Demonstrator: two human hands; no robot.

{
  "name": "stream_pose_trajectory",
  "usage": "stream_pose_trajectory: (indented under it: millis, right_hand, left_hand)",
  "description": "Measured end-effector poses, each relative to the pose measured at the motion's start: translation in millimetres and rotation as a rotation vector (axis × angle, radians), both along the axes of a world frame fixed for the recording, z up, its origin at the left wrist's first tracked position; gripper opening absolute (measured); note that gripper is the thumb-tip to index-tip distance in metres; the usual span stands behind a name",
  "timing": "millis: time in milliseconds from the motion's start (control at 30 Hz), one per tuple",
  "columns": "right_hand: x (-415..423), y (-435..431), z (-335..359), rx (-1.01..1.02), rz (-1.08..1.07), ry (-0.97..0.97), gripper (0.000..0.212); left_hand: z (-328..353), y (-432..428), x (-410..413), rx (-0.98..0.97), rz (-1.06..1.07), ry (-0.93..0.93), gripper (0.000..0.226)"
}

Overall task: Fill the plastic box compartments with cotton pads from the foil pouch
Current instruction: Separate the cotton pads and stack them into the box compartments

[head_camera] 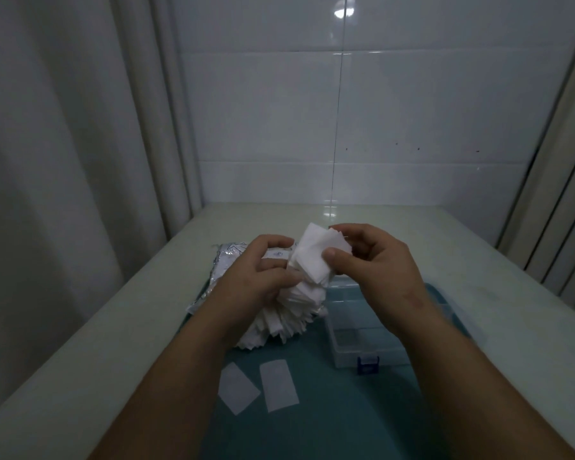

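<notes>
Our left hand (263,277) grips the white cotton pad stack (289,310); our right hand's (369,263) fingers pinch several square pads (316,257). Next, we judge, they go into the clear plastic compartment box (356,327).

A: Where is there room?

B: On the teal mat (329,410) at 6 o'clock, apart from two loose pads (258,386) at 7.

A: And what blocks the way?

B: The plastic box (365,333) at 4 o'clock (right forearm above it), and the pad pile (286,317) and foil pouch (213,270) at 10.

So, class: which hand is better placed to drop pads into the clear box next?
The right hand. It already pinches a small bunch of pads directly above the plastic box, while the left hand is occupied gripping the big stack beside the foil pouch.
</notes>
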State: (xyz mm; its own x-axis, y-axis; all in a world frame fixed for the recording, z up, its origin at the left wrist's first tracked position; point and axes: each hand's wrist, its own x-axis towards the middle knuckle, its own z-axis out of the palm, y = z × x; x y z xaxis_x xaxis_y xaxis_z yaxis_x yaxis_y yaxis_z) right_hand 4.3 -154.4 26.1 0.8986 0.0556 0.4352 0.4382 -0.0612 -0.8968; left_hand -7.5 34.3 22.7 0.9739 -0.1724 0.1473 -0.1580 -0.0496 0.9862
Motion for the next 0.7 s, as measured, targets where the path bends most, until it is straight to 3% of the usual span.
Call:
stream_pose_trajectory:
  millis: [267, 433, 700]
  right_hand:
    - [1.6, -0.4, 0.7, 0.121, -0.045, 0.015, 0.024]
    - [3.4, -5.9, 4.3, 0.292, -0.027, 0.069, 0.024]
    - [1.6, -0.7, 6.2, 0.291, 0.031, 0.141, 0.031]
  left_hand:
    - [-1.0, 0.6, 0.1, 0.075, 0.037, -0.045, 0.066]
    - [-4.2, 2.2, 6.6, -0.002, 0.175, -0.078, 0.067]
    - [-6.0, 0.3, 7.6, 0.034, 0.257, -0.119, 0.062]
